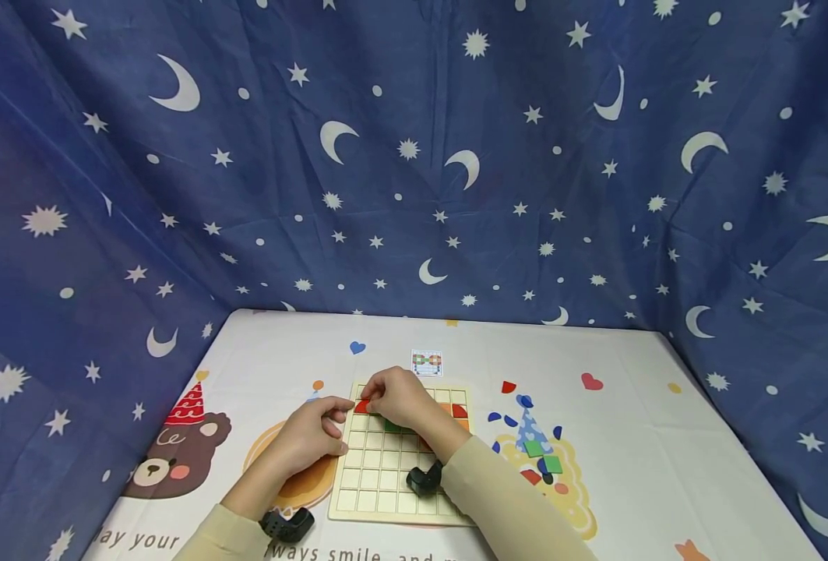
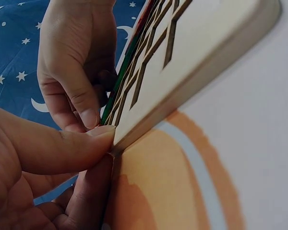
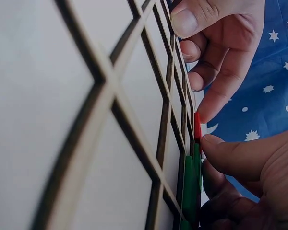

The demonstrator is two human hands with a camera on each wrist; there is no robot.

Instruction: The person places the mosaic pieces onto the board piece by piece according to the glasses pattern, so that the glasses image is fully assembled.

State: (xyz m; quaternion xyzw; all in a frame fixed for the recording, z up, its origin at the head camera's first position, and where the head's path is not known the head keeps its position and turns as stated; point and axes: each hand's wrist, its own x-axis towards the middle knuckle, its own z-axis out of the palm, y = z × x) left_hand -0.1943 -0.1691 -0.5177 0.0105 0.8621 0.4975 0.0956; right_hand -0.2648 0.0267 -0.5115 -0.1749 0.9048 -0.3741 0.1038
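Red piece (image 1: 361, 407): on gridded board (image 1: 372, 479), upper left
Right hand (image 1: 397, 397): fingers curled, narrow, pinching the red piece
Left hand (image 1: 306, 434): thumb and index finger apart, touching gridded board's left edge
Desk (image 1: 638, 436): beneath gridded board

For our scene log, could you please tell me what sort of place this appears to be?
Probably a small recording booth: starry blue fabric hangs behind a cartoon-printed table holding a gridded board.
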